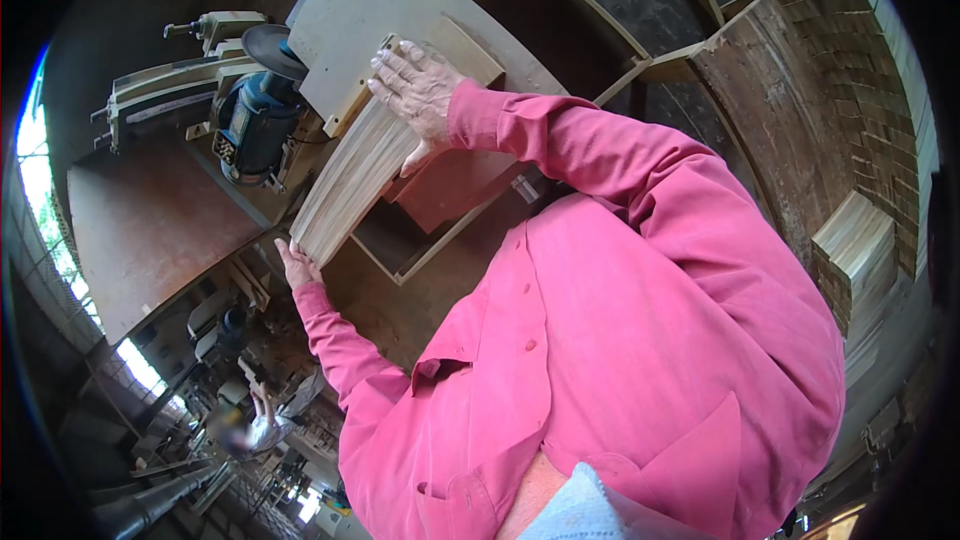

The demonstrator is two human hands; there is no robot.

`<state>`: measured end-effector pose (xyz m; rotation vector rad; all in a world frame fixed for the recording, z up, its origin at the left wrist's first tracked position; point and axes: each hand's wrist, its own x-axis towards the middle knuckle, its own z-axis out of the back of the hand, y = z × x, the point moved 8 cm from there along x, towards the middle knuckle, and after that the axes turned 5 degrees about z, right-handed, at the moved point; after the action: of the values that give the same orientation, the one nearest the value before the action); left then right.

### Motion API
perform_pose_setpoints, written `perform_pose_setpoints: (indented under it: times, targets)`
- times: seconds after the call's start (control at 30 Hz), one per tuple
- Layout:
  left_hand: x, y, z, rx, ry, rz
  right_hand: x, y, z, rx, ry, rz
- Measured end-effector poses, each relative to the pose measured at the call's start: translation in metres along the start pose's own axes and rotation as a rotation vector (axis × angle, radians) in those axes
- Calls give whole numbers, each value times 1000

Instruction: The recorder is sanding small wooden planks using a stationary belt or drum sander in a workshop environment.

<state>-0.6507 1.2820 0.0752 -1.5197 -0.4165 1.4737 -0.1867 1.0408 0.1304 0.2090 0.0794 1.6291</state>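
Observation:
A long block of light wood strips side by side lies partly on a pale machine table, against a wooden fence. My right hand lies palm down across its far part, fingers spread over the fence side and thumb at the near side. My left hand holds the near end of the block, its thumb up and its other fingers partly hidden beneath the wood. A flat board lies on the table beyond my right hand.
A blue motor with a round disc stands left of the machine table. A brown tabletop is further left. Stacked wood blocks line the right side. An open wooden box sits below the block. Another person is at lower left.

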Motion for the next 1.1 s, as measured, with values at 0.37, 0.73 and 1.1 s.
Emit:
perform_pose_setpoints:
  times: [0.37,0.73,1.1]
  targets:
    - [6,11,6,107,-336,126,-2,-3,2,79,14,125]
    - [-81,-63,-180,1363,-290,-890,2,6,4,-72,-39,192]
    - [-91,-37,-272,1445,-276,-1085,8,29,-4,-284,-2,152]
